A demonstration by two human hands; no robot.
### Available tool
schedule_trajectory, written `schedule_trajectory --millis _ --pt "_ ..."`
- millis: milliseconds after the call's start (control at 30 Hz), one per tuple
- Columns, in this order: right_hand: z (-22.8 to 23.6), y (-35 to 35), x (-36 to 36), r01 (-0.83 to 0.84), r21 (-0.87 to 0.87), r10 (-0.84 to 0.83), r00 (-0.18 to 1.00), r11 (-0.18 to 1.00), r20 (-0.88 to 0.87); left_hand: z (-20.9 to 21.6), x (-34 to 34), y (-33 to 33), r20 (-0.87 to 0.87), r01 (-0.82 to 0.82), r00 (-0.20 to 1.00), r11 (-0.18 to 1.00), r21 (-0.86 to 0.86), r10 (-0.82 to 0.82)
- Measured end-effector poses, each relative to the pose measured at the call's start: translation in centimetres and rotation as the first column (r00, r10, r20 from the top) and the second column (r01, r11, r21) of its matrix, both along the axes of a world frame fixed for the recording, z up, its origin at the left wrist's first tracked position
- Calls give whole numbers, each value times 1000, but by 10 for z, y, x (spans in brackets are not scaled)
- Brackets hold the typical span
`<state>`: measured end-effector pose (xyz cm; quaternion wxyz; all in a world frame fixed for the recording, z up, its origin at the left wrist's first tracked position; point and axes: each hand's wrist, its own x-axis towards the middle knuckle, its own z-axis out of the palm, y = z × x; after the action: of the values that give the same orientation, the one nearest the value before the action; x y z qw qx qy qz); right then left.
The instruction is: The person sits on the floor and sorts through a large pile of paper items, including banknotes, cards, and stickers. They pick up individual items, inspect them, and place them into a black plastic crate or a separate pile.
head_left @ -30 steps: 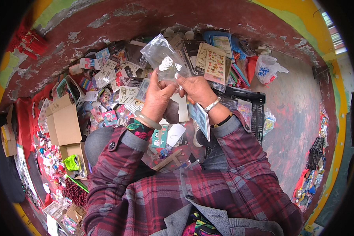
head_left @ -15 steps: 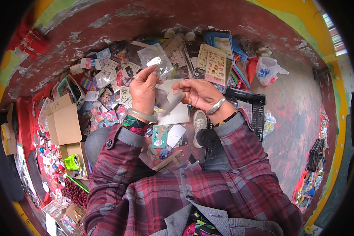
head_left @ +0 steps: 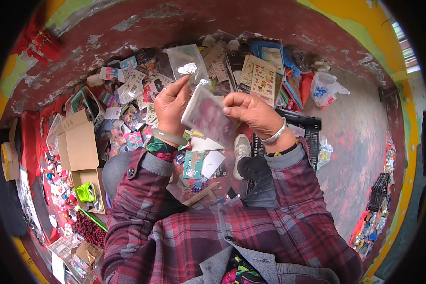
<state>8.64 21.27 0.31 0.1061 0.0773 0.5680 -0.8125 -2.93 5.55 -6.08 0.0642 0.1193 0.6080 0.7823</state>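
Note:
My left hand [head_left: 172, 105] is closed, its thumb and forefinger pinching the lower end of a clear plastic bag [head_left: 184, 56] that stands up above the fingertips and shows a bright glare spot. To its right, my right hand [head_left: 254, 116] grips the upper right edge of a small see-through plastic sleeve [head_left: 212, 116] with a whitish border along its left side. The sleeve hangs tilted between both hands, near the left palm; whether it touches that palm I cannot tell. Behind and below it lies a white sheet [head_left: 204, 144], partly covered.
Packaged small goods pile up against the red wall. Around me stand an open cardboard box [head_left: 83, 146], a black plastic crate [head_left: 312, 125], a white carrier bag [head_left: 326, 89] and sticker sheets [head_left: 261, 81]. A teal card [head_left: 192, 164] lies between my feet.
My right hand has moved right and slightly down, and the sleeve has turned its flat face into view. The clear bag in my left hand has risen slightly.

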Motion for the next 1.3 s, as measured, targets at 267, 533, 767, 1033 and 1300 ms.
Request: schedule_trajectory --millis 267,533,767,1033,1300 --pt "-15 10 -2 30 -292 13 989 956 145 25 4 -5 -607 -296 795 877 -378 7" --pt "-24 17 -4 120 -232 -93 988 965 123 30 6 -8 -627 -322 779 852 -412 -9" --pt "-25 26 -4 171 -168 -153 982 971 114 28 6 -10 -660 -254 741 859 -445 -122" --pt "-23 21 -5 221 -102 -217 975 970 46 32 12 -11 -600 -149 782 884 -443 -169" --pt "-31 15 -6 316 75 -309 946 946 -94 36 17 -9 -618 -166 760 859 -485 -202"
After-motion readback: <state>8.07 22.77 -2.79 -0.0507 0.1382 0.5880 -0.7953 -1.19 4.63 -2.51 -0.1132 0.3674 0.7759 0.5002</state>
